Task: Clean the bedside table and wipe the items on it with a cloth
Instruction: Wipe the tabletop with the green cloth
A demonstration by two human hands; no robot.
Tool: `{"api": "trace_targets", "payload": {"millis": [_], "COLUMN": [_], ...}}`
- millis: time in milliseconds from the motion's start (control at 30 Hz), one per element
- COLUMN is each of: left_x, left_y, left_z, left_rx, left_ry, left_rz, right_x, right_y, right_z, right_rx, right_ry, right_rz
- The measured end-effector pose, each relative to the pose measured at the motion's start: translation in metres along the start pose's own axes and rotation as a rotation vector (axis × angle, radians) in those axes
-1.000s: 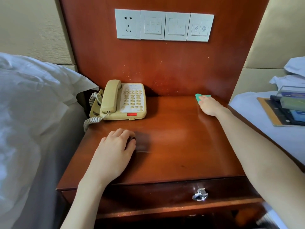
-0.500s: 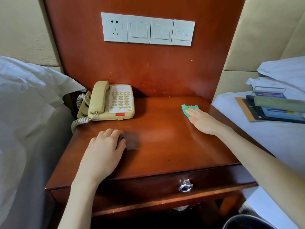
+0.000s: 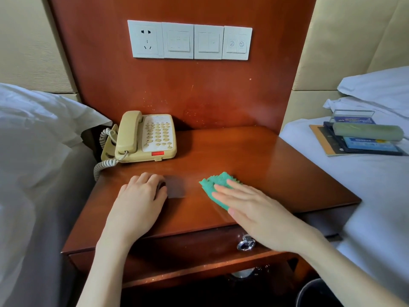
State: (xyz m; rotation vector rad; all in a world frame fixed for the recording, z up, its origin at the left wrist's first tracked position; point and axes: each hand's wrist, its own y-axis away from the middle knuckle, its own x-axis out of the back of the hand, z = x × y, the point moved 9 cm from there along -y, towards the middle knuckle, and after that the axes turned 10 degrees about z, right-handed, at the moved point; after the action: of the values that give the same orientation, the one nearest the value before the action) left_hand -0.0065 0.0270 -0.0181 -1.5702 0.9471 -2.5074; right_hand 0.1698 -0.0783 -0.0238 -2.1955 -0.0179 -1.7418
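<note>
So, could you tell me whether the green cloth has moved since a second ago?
Yes. The green cloth slid from the table's back right corner forward and leftward, toward the left hand.

Red-brown wood panel point(image 3: 199, 96) between two white beds point(image 3: 376, 196).

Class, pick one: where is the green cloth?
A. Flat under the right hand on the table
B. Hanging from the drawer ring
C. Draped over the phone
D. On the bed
A: the right hand presses the cloth onto the table with straight fingers.
</note>
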Motion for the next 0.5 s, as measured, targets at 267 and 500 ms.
{"api": "trace_targets", "payload": {"millis": [267, 500], "left_x": [-0.003, -0.009], "left_y": [-0.004, -0.003], "left_z": [0.013, 0.061], "left_rx": [-0.036, -0.175], "left_ry": [-0.06, 0.066], "left_rz": [-0.029, -0.021], "right_x": [0.009, 0.046], "right_y": [0.018, 0.065], "right_z": [0.027, 0.131], "right_rx": [-0.077, -0.422], "right_ry": [0.023, 0.036], "right_rz": [0.052, 0.329]}}
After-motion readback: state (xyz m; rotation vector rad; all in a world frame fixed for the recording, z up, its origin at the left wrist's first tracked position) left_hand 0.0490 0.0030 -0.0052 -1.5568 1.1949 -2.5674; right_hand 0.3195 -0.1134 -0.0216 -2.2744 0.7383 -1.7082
